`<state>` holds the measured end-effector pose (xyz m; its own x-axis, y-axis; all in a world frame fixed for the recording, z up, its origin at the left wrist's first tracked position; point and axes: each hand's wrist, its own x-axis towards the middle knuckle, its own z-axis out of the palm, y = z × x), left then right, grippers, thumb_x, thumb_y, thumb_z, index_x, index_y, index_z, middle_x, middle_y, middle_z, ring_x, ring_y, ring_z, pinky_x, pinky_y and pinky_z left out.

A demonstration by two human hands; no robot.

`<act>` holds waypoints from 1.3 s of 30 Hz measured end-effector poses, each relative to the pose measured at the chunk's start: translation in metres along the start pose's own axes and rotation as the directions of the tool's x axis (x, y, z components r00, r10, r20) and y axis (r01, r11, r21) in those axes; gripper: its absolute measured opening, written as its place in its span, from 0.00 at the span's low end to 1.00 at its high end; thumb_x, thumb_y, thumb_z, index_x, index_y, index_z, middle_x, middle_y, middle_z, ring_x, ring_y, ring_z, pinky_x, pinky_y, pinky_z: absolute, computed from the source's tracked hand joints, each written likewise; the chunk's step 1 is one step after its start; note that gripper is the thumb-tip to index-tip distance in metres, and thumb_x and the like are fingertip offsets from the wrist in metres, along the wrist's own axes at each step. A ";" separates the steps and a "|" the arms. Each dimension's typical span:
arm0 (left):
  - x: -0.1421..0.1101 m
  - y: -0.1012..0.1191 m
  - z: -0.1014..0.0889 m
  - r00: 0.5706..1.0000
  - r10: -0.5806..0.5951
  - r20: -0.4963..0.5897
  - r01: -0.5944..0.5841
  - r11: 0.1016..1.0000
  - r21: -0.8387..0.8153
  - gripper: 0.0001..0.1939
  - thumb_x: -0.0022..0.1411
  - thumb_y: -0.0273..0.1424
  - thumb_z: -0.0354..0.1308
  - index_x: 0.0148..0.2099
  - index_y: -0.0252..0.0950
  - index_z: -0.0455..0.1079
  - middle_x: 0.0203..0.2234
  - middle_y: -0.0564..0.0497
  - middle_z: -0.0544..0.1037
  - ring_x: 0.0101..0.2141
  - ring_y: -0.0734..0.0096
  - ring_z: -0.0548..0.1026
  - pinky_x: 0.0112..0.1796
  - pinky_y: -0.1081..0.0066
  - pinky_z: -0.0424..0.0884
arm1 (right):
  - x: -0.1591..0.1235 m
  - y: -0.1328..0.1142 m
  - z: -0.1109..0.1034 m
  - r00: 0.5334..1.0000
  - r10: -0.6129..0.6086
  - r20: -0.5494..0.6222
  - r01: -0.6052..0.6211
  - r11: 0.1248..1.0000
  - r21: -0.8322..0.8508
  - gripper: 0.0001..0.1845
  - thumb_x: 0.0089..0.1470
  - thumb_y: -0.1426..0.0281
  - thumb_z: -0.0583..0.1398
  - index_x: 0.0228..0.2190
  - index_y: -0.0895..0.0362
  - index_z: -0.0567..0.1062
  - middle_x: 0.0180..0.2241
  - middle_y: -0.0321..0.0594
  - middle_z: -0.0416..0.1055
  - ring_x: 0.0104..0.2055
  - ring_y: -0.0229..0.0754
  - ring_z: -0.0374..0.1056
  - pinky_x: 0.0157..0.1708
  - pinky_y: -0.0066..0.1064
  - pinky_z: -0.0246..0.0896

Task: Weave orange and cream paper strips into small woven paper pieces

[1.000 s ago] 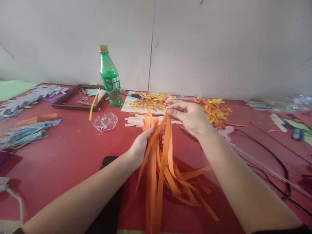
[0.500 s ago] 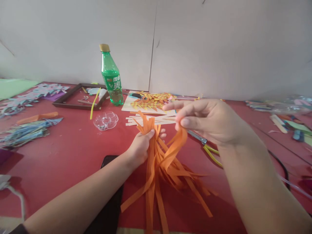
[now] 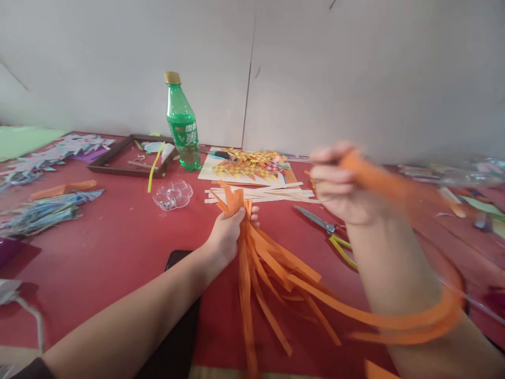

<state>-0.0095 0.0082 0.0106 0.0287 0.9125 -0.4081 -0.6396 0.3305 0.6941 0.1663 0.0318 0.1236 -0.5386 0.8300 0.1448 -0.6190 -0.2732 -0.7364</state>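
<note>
My left hand (image 3: 231, 234) is closed around the upper end of a bundle of orange paper strips (image 3: 272, 258). Short ends poke up above the thumb, and the long ends hang and fan out over the red table. Raised to the right, my right hand (image 3: 339, 184) is blurred by motion and grips orange strips (image 3: 374, 176) that trail behind it. Loops of orange strip cross in front of my right forearm. Scissors (image 3: 329, 229) with yellow and red handles lie beyond the bundle, partly behind my right arm. White paper strips (image 3: 264, 195) lie past my left hand.
A green bottle (image 3: 184, 131) stands at the back beside a dark frame (image 3: 118, 171). Yellow-orange woven paper (image 3: 252, 166) lies on a white sheet. Nearer are a clear flower-shaped tray (image 3: 173, 196), blue strips (image 3: 51, 213) and a black flat object (image 3: 177, 316) under my left arm.
My right hand has moved right and slightly up, drawing orange strips out to the side. My left hand keeps its hold on the bundle, nearly in place.
</note>
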 end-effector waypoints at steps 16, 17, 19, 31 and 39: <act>0.006 -0.009 -0.008 0.957 0.286 -0.042 -0.267 0.930 0.251 0.09 0.57 0.33 0.63 0.41 0.36 0.76 0.41 0.47 0.81 0.43 0.64 0.77 0.45 0.69 0.70 | 0.026 0.069 -0.023 0.929 -0.217 -0.301 -0.272 0.152 -0.950 0.08 0.46 0.64 0.66 0.25 0.55 0.77 0.23 0.35 0.73 0.26 0.39 0.67 0.28 0.31 0.60; 0.006 -0.009 -0.008 0.952 0.304 -0.034 -0.285 0.923 0.257 0.09 0.57 0.33 0.63 0.41 0.36 0.76 0.42 0.47 0.81 0.44 0.64 0.77 0.46 0.69 0.70 | 0.027 0.071 -0.025 0.929 -0.213 -0.304 -0.276 0.151 -0.949 0.08 0.46 0.63 0.66 0.25 0.55 0.77 0.23 0.35 0.73 0.26 0.39 0.67 0.28 0.31 0.59; 0.005 -0.009 -0.007 0.947 0.321 -0.004 -0.308 0.914 0.265 0.10 0.58 0.33 0.62 0.42 0.36 0.76 0.41 0.47 0.81 0.43 0.63 0.77 0.45 0.69 0.70 | 0.027 0.073 -0.029 0.936 -0.190 -0.297 -0.263 0.187 -0.947 0.08 0.46 0.63 0.66 0.25 0.55 0.76 0.25 0.35 0.74 0.27 0.39 0.68 0.29 0.32 0.60; 0.003 -0.009 -0.008 0.963 0.258 0.083 -0.270 0.936 0.226 0.13 0.60 0.35 0.61 0.45 0.34 0.74 0.40 0.44 0.81 0.45 0.59 0.78 0.47 0.65 0.71 | 0.026 0.073 -0.029 0.947 -0.193 -0.258 -0.196 0.292 -0.936 0.12 0.47 0.69 0.65 0.37 0.54 0.78 0.30 0.37 0.78 0.31 0.41 0.73 0.35 0.34 0.67; 0.001 -0.001 -0.001 0.988 0.124 -0.093 -0.115 0.989 0.098 0.06 0.59 0.30 0.63 0.38 0.34 0.75 0.33 0.47 0.81 0.32 0.67 0.79 0.37 0.69 0.75 | 0.024 0.053 -0.031 0.961 -0.235 -0.146 -0.027 0.447 -0.894 0.10 0.43 0.64 0.69 0.29 0.54 0.79 0.32 0.38 0.79 0.37 0.43 0.75 0.43 0.37 0.70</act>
<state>-0.0100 0.0082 0.0088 -0.1224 0.9199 -0.3726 -0.5601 0.2459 0.7911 0.1380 0.0525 0.0672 -0.2885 0.9329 0.2156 0.2490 0.2906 -0.9239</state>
